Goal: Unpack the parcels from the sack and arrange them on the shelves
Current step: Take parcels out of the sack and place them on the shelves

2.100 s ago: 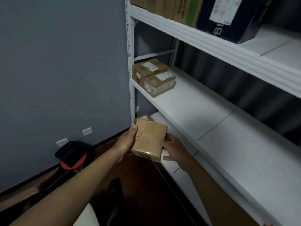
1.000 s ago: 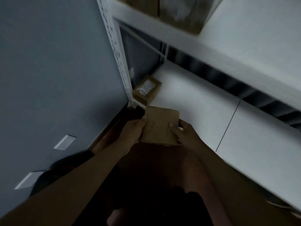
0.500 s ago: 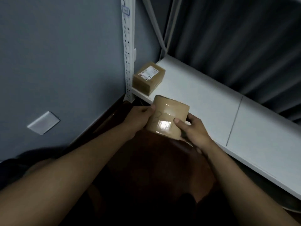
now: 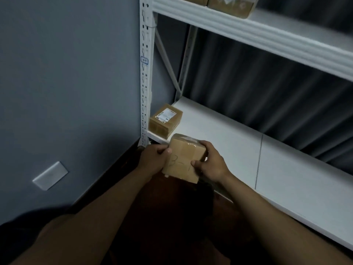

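We count one parcel (image 4: 165,120) already set on the lower shelf (image 4: 229,134), tucked into the left front corner beside the white upright post (image 4: 145,73). More boxes (image 4: 231,3) sit on the upper shelf (image 4: 267,33), cut off by the frame edge, so we can't tell how many. The sack is not in view, so what's left to unpack is unknown. Most of the lower shelf is bare, so we judge the job partly done, with room to spare.

Current piece: a brown taped box (image 4: 184,159) with "3-1" handwritten on top. It's held in the air just at the front edge of the lower shelf, near the parcel already placed and not touching it. We judge it's about to go down next to that one.

Left hand (image 4: 152,159) grips the box's left side, thumb on top near the marking, fingers (image 4: 162,150) curled at the edge. Right hand (image 4: 212,163) grips the right side, thumb pressed on the top face, fingers (image 4: 205,145) wrapped over the far right corner. Both clenched on the box, which sits between the two palms, tilted a bit toward us.

Grey wall (image 4: 66,83) on the left, dark floor (image 4: 172,217) below.
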